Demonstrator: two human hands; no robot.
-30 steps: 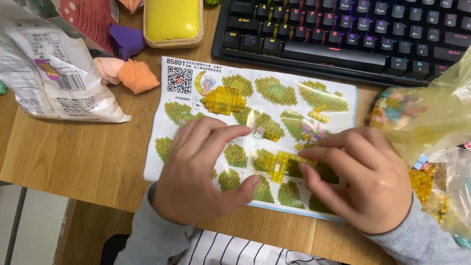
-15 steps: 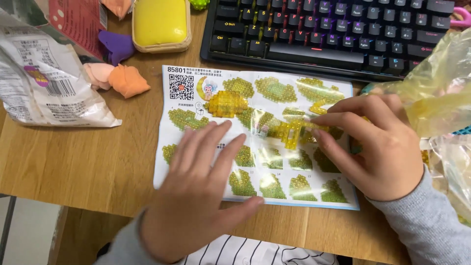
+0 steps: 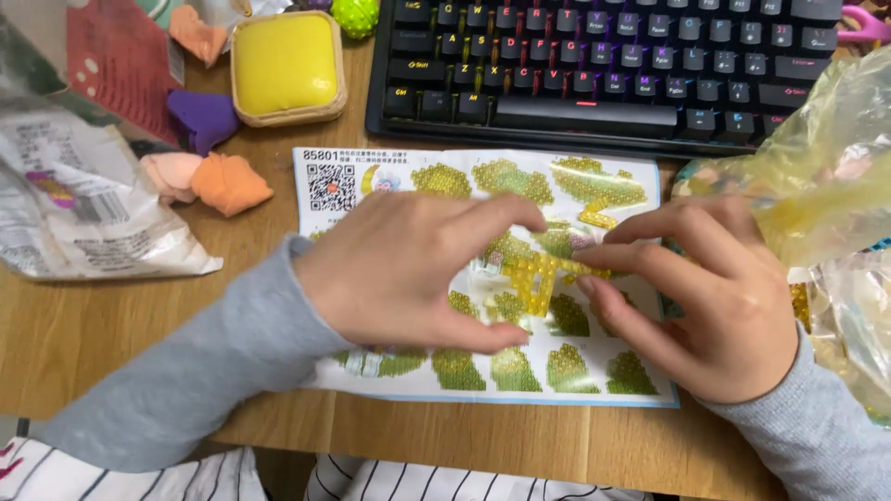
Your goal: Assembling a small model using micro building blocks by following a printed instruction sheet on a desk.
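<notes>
On the wooden desk (image 3: 111, 325), our left hand (image 3: 408, 269) and right hand (image 3: 705, 297) both pinch the yellow bead piece (image 3: 538, 276) between them, above the instruction sheet (image 3: 557, 371).

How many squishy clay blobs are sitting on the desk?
3 clear ones: a purple blob, a pink blob and an orange blob, all left of the sheet. Another orange piece at the top edge may be one too.
</notes>
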